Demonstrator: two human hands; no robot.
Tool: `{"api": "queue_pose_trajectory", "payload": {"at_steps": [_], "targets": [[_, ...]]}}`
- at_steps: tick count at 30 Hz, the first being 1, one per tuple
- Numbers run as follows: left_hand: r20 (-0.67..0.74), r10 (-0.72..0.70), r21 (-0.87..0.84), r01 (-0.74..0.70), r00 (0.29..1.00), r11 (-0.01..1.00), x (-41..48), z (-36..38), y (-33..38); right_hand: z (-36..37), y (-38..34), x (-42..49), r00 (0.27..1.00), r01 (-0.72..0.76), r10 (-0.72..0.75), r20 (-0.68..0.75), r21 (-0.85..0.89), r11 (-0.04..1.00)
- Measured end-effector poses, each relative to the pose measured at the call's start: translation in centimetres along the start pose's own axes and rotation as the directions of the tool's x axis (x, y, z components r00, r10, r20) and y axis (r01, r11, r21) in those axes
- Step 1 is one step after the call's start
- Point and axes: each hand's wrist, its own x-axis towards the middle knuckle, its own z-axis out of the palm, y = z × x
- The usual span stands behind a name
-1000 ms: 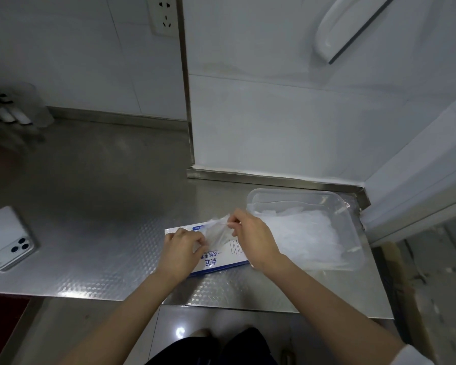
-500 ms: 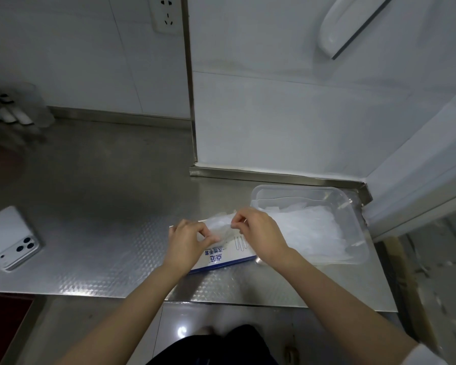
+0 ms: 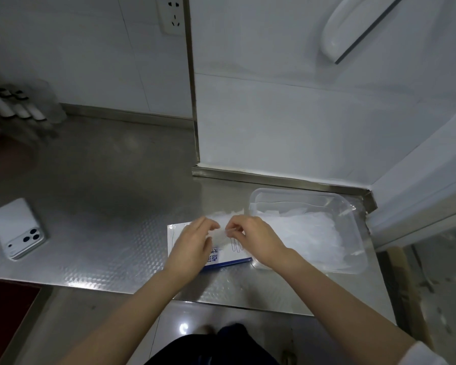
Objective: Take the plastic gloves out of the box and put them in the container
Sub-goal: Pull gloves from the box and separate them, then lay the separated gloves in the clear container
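Note:
A flat white and blue glove box (image 3: 228,255) lies on the steel counter near its front edge. Above the box, my left hand (image 3: 192,246) and my right hand (image 3: 256,239) both pinch a thin clear plastic glove (image 3: 221,234) that sticks up between them. Just right of the box stands a clear plastic container (image 3: 356,233) holding a heap of clear gloves (image 3: 311,233). The hands hide the box's opening.
A white phone (image 3: 16,229) lies face down at the counter's left. Several bottles (image 3: 19,105) stand at the back left by the wall. A white wall column rises behind the container. The counter's front edge (image 3: 116,289) runs just below the box.
Both hands have risen slightly over the box and drawn closer together, pulling the glove up. The camera has shifted a little, so box and container sit slightly further right.

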Motion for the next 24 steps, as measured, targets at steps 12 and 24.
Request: {"api": "queue_pose_trajectory", "payload": {"at_steps": [12, 24], "targets": [[0.137, -0.070, 0.248, 0.034, 0.988, 0.968, 0.4, 2.9, -2.1, -2.6, 0.2, -0.4, 0.999, 0.034, -0.032, -0.028, 0.058, 0.998], [0.194, -0.250, 0.433, 0.146, 0.949, 0.889, 0.5, 3.5, -0.5, -9.8, -0.3, -0.4, 0.910, 0.150, -0.008, -0.415, 0.310, 0.939]]}}
